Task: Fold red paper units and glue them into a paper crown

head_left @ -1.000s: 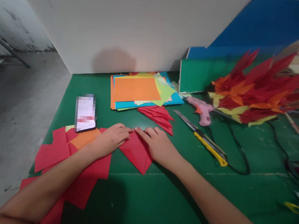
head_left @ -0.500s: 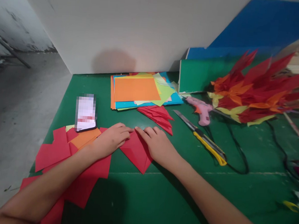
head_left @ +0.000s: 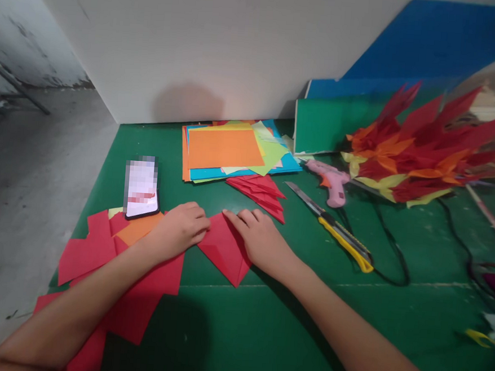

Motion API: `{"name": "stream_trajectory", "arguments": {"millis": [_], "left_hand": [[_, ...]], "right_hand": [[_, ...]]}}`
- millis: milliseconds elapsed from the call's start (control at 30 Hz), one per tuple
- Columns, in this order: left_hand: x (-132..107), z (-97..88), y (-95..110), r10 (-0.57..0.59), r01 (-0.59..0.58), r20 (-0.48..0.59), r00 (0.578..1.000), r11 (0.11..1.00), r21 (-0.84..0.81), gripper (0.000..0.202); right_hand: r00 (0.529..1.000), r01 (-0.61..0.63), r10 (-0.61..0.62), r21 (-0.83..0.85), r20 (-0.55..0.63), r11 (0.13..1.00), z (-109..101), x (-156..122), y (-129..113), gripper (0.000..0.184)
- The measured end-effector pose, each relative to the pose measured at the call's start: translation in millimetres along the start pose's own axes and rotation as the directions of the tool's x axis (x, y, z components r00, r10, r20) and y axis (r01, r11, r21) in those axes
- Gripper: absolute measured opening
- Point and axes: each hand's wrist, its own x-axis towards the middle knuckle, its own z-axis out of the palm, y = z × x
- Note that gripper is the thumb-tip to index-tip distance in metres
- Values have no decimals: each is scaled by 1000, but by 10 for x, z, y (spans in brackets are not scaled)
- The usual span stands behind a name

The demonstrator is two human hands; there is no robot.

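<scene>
View down from my head onto a green surface [head_left: 288, 324], with a phone [head_left: 142, 188] lying face up as the landmark. Just right of the phone and a little nearer to me lies a folded red paper [head_left: 223, 251], a flat kite-like shape with its point toward me. Both of my hands are on it. My left hand [head_left: 180, 229], the closer one to the phone, is loosely curled with its fingertips on the paper's left corner; I cannot tell whether they pinch the edge or only press it. My right hand [head_left: 258, 240], farther right of the phone, lies open and flat, fingers stretched along the paper's top right edge, gripping nothing. I judge that I am pressing a crease flat. A further fold would call for holding one side down and lining up the edges before creasing. Touching the phone's near end is an orange sheet [head_left: 140, 229] on loose red sheets [head_left: 86, 250]. Beyond the phone and to its right is a stack of coloured paper [head_left: 227, 148], then a pile of red folded pieces [head_left: 261, 192], a yellow utility knife [head_left: 337, 234], a pink glue gun [head_left: 332, 183] and, farthest right, a spiky paper spray [head_left: 420, 146].
</scene>
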Motion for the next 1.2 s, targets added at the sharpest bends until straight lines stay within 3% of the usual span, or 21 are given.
{"name": "stream_trajectory", "arguments": {"millis": [167, 300, 533, 767, 900, 1067, 1200], "left_hand": [[-2, 15, 31, -31, 30, -61, 998, 999, -20, 26], [14, 43, 74, -45, 46, -15, 999, 996, 73, 32], [24, 43, 143, -79, 75, 16, 997, 981, 181, 27], [-12, 58, 178, -133, 159, -109, 985, 947, 279, 21], [-3, 70, 156, -176, 226, -188, 966, 931, 287, 13], [7, 72, 163, -249, 283, -159, 955, 925, 253, 10], [5, 103, 144, -357, 377, -133, 924, 909, 179, 20]], "right_hand": [[1000, 12, -12, 16, -22, 1000, 11, -5, 9, 58], [1000, 18, -18, 12, -26, 1000, -6, -7, 0, 56], [1000, -8, 8, -4, -11, 1000, -23, 3, -33, 54], [1000, -22, 21, -22, -10, 1000, -10, 5, -34, 57], [1000, -16, 16, -13, -9, 1000, -7, 5, -26, 59], [1000, -13, 13, -13, -13, 1000, 7, 6, -22, 58], [999, 2, -2, 0, -43, 1000, 30, -4, -7, 60]]}}
